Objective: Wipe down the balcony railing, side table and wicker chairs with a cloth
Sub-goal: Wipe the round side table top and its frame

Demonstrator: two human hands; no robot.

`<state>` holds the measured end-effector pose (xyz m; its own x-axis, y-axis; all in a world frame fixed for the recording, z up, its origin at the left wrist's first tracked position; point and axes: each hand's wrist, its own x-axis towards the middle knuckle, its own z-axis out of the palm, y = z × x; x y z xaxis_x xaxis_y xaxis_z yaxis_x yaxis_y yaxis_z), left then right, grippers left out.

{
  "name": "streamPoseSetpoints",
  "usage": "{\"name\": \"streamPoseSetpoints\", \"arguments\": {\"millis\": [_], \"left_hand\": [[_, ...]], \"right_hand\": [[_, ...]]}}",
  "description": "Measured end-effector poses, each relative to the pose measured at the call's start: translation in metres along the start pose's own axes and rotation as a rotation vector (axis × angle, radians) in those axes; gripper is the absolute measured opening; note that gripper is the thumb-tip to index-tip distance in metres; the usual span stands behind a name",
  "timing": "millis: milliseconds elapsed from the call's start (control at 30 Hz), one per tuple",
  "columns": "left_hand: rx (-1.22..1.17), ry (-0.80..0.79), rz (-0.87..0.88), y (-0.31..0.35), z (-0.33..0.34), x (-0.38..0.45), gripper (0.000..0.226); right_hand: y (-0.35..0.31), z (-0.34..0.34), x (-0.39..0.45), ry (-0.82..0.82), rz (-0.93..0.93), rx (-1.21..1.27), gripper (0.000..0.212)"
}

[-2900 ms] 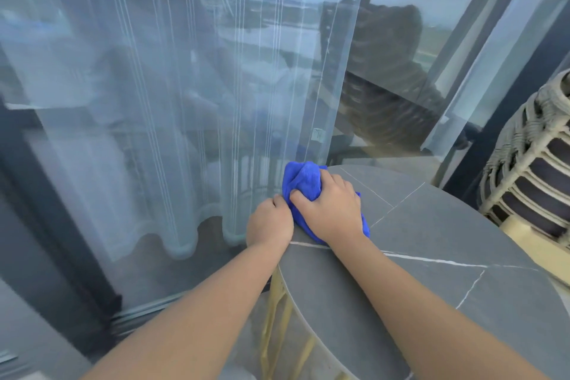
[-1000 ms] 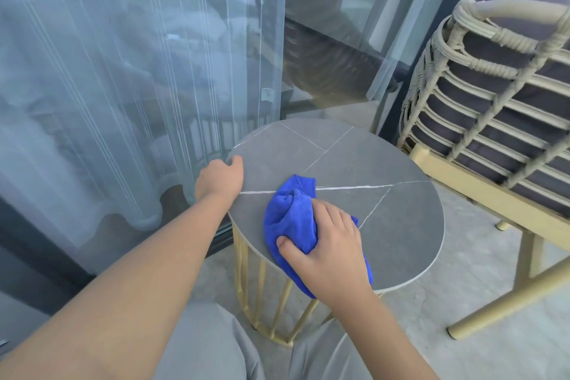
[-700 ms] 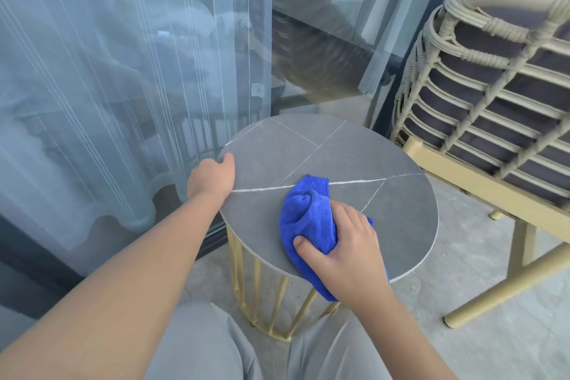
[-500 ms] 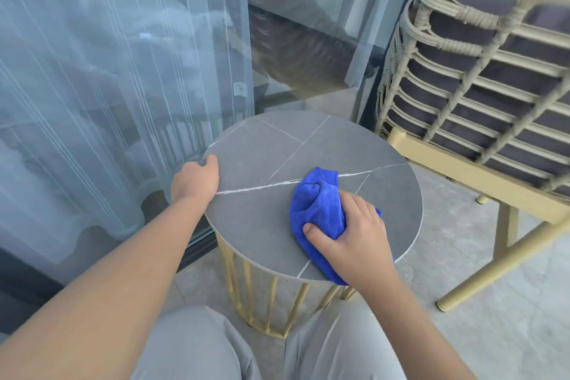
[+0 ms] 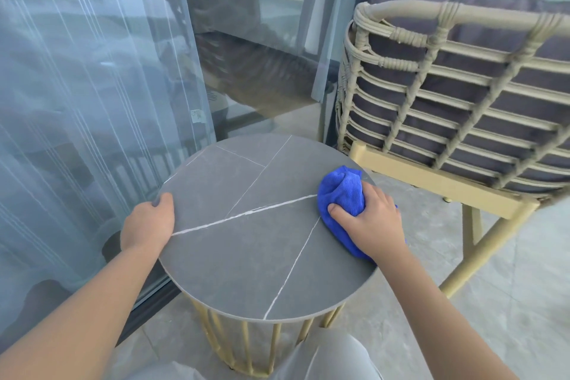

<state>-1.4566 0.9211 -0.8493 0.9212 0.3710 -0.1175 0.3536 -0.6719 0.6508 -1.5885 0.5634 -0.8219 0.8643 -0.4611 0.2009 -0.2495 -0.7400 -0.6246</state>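
Observation:
A round grey side table [image 5: 246, 262] with white veins and gold legs stands in front of me. My right hand [image 5: 374, 225] grips a bunched blue cloth [image 5: 342, 191] and presses it on the table's right edge. My left hand [image 5: 148, 222] grips the table's left rim, thumb on top. A wicker chair [image 5: 456, 108] with a dark grey cushion stands just right of the table, close to the cloth.
A glass sliding door [image 5: 253, 40] with a sheer white curtain [image 5: 77, 102] behind it runs along the left and back. Grey floor tiles [image 5: 509, 302] spread to the right under the chair. My grey-trousered knees [image 5: 324, 355] are below the table.
My right hand has slid the cloth from the table's near middle to its right edge, toward the chair. My left hand has stayed on the left rim.

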Motion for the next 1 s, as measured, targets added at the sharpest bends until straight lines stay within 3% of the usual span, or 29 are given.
{"name": "streamPoseSetpoints", "arguments": {"millis": [267,533,1000], "left_hand": [[-0.025,-0.011,0.031,0.001,-0.001,-0.002,0.054],[-0.036,0.011,0.057,0.004,0.002,-0.002,0.055],[-0.101,0.061,0.029,0.006,0.007,-0.001,0.051]], "right_hand": [[0.004,0.005,0.054,-0.033,0.017,-0.082,0.043],[-0.007,0.029,0.111,-0.073,-0.009,-0.128,0.061],[-0.062,0.088,0.163,-0.100,-0.085,-0.202,0.055]]}}
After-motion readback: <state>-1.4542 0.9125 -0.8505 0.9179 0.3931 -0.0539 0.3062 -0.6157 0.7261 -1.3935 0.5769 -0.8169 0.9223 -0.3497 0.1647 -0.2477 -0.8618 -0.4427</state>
